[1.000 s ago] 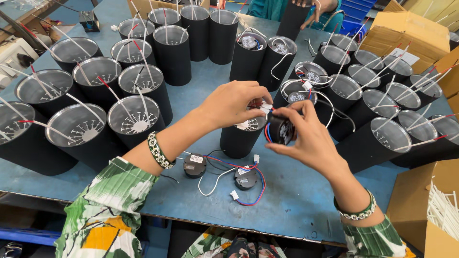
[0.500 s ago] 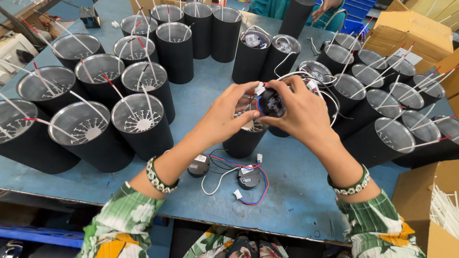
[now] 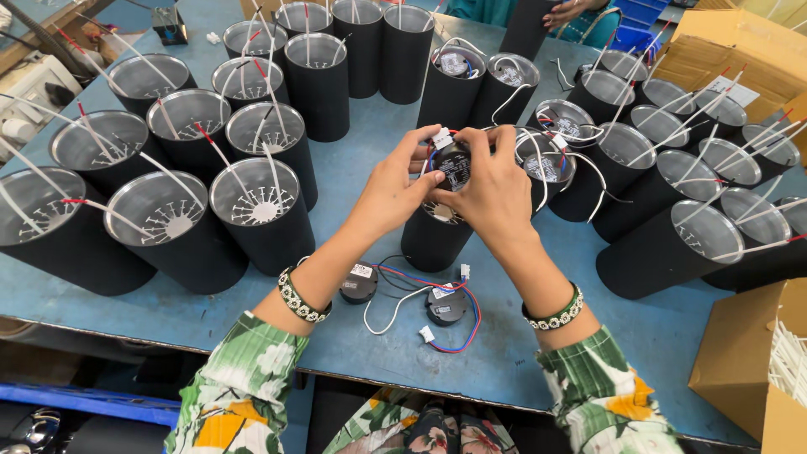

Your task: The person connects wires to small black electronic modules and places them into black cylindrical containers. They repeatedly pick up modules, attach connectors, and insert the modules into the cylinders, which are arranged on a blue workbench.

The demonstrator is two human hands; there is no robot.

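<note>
Currently both the left hand (image 3: 395, 189) and right hand (image 3: 492, 189) pinch a small round black driver module (image 3: 452, 165) above an open black cylinder housing (image 3: 433, 235); not yet seated, and two more modules (image 3: 445, 304) wait on the blue table (image 3: 353, 345).

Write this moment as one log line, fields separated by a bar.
left hand: holds round black module | right hand: holds same module | below: black cylinder | table: two spare modules

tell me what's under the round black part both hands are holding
Directly below the round black part stands an open black cylinder. Only a sliver of its finned interior shows; the hands cover the rest of its opening.
</note>
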